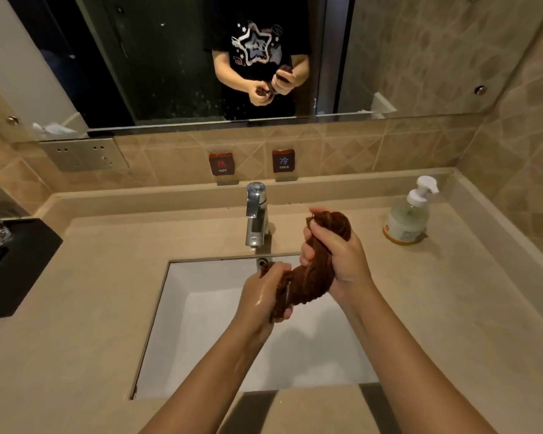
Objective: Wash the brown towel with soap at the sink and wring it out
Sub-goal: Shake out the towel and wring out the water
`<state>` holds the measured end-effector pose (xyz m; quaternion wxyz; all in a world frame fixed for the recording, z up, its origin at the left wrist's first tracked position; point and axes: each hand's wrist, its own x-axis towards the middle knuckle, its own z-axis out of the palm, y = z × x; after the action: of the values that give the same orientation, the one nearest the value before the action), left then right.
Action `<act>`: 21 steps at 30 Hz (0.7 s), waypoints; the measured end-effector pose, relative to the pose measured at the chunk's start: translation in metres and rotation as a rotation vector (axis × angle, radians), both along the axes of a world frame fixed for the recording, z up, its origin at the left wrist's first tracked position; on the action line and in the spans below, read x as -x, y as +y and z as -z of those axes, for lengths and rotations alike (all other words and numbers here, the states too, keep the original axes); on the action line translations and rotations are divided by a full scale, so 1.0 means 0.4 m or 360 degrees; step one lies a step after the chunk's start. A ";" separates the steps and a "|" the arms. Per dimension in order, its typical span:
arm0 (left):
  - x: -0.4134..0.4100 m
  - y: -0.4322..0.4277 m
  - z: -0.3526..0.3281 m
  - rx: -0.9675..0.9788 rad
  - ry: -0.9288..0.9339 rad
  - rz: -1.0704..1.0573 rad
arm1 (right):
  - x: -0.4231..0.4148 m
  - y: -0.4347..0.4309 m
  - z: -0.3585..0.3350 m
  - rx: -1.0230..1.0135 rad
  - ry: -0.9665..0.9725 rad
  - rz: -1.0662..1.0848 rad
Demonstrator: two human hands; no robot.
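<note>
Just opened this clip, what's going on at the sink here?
A person is wringing out the brown towel over the white sink. The left hand grips its lower end and the right hand its upper end, with the cloth twisted into a rope between them. No water shows at the faucet. The soap bottle stands untouched on the counter to the right.

left hand [265, 292] and right hand [333, 252] both fisted.

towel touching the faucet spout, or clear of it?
Apart. In the head view the brown towel, twisted between the left hand and right hand, sits right of the faucet with bare counter showing between.
</note>
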<state>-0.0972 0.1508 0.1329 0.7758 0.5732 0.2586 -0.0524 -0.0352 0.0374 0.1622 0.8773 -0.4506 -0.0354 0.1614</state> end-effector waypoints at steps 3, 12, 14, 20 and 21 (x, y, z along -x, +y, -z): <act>0.006 -0.017 0.044 -0.0515 -0.0119 -0.0199 | -0.005 0.021 0.078 0.0087 0.0491 0.0219; 0.008 -0.014 0.119 -0.1380 -0.0395 -0.0020 | -0.008 0.038 0.177 0.0570 0.0998 0.0454; -0.002 -0.010 0.126 -0.1550 -0.0454 0.0102 | -0.016 0.035 0.175 0.0691 0.1013 0.0450; -0.008 0.008 0.127 -0.1767 -0.0597 0.0397 | -0.026 0.033 0.189 0.0891 0.1042 0.0368; -0.006 0.013 0.125 -0.1738 -0.0576 0.0432 | -0.025 0.031 0.190 0.0893 0.1025 0.0353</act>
<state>-0.0946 0.1559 0.0828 0.3866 0.9173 0.0359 0.0882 -0.0252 0.0498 0.0863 0.6994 -0.5991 0.3335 0.2018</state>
